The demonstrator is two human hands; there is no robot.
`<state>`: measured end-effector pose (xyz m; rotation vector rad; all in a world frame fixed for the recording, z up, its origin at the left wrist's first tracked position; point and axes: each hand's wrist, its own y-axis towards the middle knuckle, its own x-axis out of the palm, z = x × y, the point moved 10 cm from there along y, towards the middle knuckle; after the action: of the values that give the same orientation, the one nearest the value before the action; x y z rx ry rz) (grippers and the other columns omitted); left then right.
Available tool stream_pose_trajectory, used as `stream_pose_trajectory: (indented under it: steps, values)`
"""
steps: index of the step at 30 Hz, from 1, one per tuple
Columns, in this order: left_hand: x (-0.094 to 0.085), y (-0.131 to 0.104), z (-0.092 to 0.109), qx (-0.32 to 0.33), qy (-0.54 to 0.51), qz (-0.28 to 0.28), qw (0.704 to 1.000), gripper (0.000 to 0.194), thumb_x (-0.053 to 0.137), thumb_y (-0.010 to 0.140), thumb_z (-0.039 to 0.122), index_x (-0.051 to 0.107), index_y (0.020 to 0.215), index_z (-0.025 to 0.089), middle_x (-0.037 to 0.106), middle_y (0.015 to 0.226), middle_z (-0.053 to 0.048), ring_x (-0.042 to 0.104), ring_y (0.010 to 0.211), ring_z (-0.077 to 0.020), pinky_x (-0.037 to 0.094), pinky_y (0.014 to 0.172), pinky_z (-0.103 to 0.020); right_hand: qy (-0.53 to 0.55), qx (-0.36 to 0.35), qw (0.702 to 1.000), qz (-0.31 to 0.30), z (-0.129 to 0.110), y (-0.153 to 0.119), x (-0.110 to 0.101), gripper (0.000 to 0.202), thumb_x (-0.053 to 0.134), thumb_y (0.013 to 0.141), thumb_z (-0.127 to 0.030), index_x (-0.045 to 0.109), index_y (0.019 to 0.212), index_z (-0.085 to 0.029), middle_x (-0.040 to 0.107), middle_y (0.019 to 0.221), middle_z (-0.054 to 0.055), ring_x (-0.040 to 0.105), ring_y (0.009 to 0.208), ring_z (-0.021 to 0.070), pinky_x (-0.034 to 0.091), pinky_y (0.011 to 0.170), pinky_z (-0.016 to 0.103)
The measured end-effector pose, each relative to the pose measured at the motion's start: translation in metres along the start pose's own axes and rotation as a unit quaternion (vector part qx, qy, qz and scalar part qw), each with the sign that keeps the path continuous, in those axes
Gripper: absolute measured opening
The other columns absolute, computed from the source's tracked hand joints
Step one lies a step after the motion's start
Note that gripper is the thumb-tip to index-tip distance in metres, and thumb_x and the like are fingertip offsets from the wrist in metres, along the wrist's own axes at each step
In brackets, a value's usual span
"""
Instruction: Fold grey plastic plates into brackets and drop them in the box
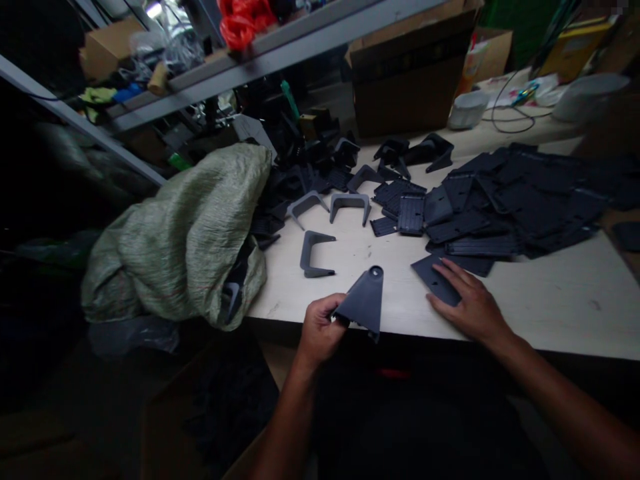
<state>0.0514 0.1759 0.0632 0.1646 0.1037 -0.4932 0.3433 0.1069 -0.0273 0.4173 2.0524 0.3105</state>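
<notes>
Your left hand (320, 330) pinches the wide end of a dark triangular bracket (364, 300) over the desk's (550, 300) near edge; it looks stiff, light moulded plastic (grip the side flanges). Your right hand (467, 303) lies spread, fingers flat on a thin dark plate (434, 277) beside the near edge.

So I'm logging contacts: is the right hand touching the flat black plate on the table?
Touching. The head view shows the right hand lying palm down with its fingers on the flat black plate.

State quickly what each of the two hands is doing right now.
Left hand: closed, holding a dark grey triangular plastic bracket.
Right hand: open, flat on a dark flat plastic plate on the pale table.
</notes>
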Motion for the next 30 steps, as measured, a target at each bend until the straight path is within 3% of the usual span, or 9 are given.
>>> stream_pose_trajectory:
  steps: [7,10,12,15,17,20,25,30]
  values:
    - [0.000,-0.008,-0.002,-0.028,-0.049,0.024,0.998,0.008,0.070,0.080,0.011,0.074,0.075,0.015,0.069,0.071,-0.001,0.060,0.066,-0.0133,0.047,0.066,-0.023,-0.014,0.000,1.000,-0.001,0.000,0.000,0.000,0.060,0.067,0.093,-0.046,0.060,0.147,-0.021,0.053,0.157,0.015,0.061,0.135,0.0369,0.050,0.115,0.055]
    - [0.002,-0.010,-0.009,-0.063,-0.189,0.056,0.978,0.003,0.077,0.078,0.017,0.074,0.077,0.016,0.071,0.071,-0.002,0.064,0.069,-0.0159,0.055,0.076,-0.028,-0.013,-0.001,1.000,-0.003,0.000,0.001,0.000,0.059,0.066,0.093,-0.047,0.060,0.147,-0.022,0.053,0.157,0.014,0.061,0.135,0.0370,0.050,0.115,0.056]
    - [0.001,-0.012,-0.017,-0.081,-0.367,0.104,0.921,0.009,0.078,0.079,0.020,0.070,0.074,0.018,0.068,0.067,0.001,0.065,0.068,-0.0152,0.058,0.087,-0.034,-0.012,-0.004,1.000,-0.001,-0.001,0.001,0.000,0.059,0.065,0.094,-0.047,0.059,0.147,-0.022,0.054,0.157,0.014,0.061,0.135,0.0370,0.050,0.114,0.056]
    - [0.004,-0.022,-0.044,-0.168,-0.562,0.208,0.783,0.009,0.069,0.085,0.016,0.067,0.077,0.019,0.070,0.071,0.001,0.069,0.071,-0.0135,0.061,0.084,-0.030,-0.012,-0.007,1.000,0.003,0.000,0.000,0.000,0.058,0.064,0.094,-0.048,0.060,0.146,-0.021,0.054,0.157,0.014,0.061,0.134,0.0370,0.051,0.114,0.056]
    - [0.009,-0.034,-0.059,-0.237,-0.608,0.267,0.709,0.017,0.057,0.091,0.012,0.070,0.081,0.017,0.076,0.079,-0.003,0.073,0.077,-0.0147,0.062,0.076,-0.027,-0.013,-0.006,1.000,0.002,0.001,-0.001,0.001,0.059,0.064,0.094,-0.048,0.060,0.146,-0.021,0.053,0.158,0.014,0.061,0.134,0.0372,0.051,0.113,0.056]
    - [0.013,-0.045,-0.065,-0.277,-0.630,0.312,0.655,0.029,0.046,0.095,0.008,0.073,0.085,0.015,0.079,0.084,-0.005,0.075,0.079,-0.0155,0.063,0.074,-0.027,-0.015,-0.004,1.000,0.000,0.003,-0.001,0.002,0.059,0.064,0.094,-0.049,0.060,0.146,-0.020,0.053,0.158,0.014,0.062,0.133,0.0374,0.051,0.113,0.056]
    - [0.013,-0.051,-0.059,-0.285,-0.637,0.336,0.632,0.036,0.043,0.100,0.011,0.074,0.083,0.014,0.078,0.079,-0.006,0.075,0.076,-0.0154,0.065,0.071,-0.027,-0.013,-0.006,1.000,0.002,0.002,-0.001,0.002,0.058,0.063,0.094,-0.049,0.061,0.144,-0.020,0.053,0.157,0.015,0.062,0.133,0.0374,0.052,0.112,0.055]
    - [0.013,-0.045,-0.047,-0.256,-0.653,0.283,0.654,0.035,0.043,0.098,0.008,0.073,0.081,0.015,0.077,0.077,-0.004,0.075,0.077,-0.0130,0.065,0.076,-0.024,-0.006,-0.002,1.000,0.003,0.002,-0.001,0.001,0.057,0.062,0.094,-0.050,0.061,0.144,-0.021,0.053,0.157,0.014,0.063,0.132,0.0366,0.052,0.112,0.055]
